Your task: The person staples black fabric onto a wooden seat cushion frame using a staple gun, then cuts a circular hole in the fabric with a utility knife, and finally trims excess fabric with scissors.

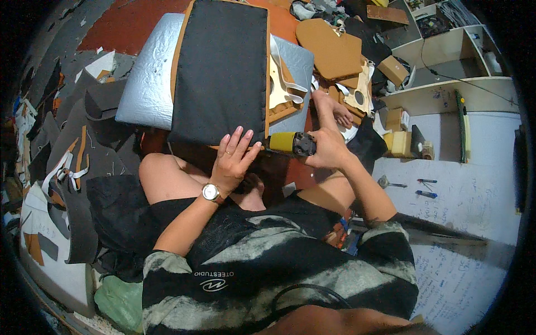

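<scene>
A rectangular black fabric panel with tan edges [220, 70] lies in front of my legs, over a silver foil-like padded piece [149, 78]. My left hand [233, 156] rests on the panel's near right corner, fingers stretched out and apart. My right hand [328, 148] is wrapped round a yellow and black drill-like power tool [283, 143]. The tool lies level, its black end toward my right wrist and its front at the panel's near right corner, close to my left fingertips. Its handle and tip are mostly hidden.
Tan foam pieces [329, 49] and cream cut-out parts [279, 86] lie beyond the panel. Dark grey sheet scraps [84, 145] cover the left side. To the right, a white written-on board [441, 195] holds pens [426, 194] and a yellow block [400, 144].
</scene>
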A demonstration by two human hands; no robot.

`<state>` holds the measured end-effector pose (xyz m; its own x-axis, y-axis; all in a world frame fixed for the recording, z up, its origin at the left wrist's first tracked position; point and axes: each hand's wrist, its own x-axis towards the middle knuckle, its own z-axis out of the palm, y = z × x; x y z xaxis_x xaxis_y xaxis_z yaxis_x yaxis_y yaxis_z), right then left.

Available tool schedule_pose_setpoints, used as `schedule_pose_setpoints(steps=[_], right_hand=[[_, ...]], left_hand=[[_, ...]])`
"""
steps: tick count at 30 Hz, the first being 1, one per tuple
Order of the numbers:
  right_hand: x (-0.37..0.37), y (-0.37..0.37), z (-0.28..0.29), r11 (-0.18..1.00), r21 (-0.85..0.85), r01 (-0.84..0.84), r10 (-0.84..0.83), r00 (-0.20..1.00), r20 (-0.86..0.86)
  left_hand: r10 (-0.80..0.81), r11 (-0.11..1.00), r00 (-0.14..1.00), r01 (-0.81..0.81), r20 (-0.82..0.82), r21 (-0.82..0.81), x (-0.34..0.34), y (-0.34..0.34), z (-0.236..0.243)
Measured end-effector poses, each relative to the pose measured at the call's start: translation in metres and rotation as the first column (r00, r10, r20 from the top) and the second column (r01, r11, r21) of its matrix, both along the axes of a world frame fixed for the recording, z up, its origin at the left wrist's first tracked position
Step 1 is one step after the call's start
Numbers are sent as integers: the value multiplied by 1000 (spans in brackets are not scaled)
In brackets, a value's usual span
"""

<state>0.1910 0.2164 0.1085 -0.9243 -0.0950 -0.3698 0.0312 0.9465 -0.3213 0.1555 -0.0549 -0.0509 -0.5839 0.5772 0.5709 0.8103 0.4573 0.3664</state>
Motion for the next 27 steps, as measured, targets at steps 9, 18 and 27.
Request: schedule_pose_setpoints(steps=[9, 18, 27], right_hand=[[-2, -13, 16, 995, 95, -20, 12, 996, 91], [64, 7, 14, 886, -370, 279, -353, 923, -151], [52, -33, 51, 776, -540, 327, -378, 926, 18]], left_hand=[[7, 1000, 1000, -8, -14, -23, -1, 0, 2], [198, 909, 965, -116, 171, -399, -58, -71, 70], [-183, 860, 983, 169, 17, -481, -67, -52, 49]])
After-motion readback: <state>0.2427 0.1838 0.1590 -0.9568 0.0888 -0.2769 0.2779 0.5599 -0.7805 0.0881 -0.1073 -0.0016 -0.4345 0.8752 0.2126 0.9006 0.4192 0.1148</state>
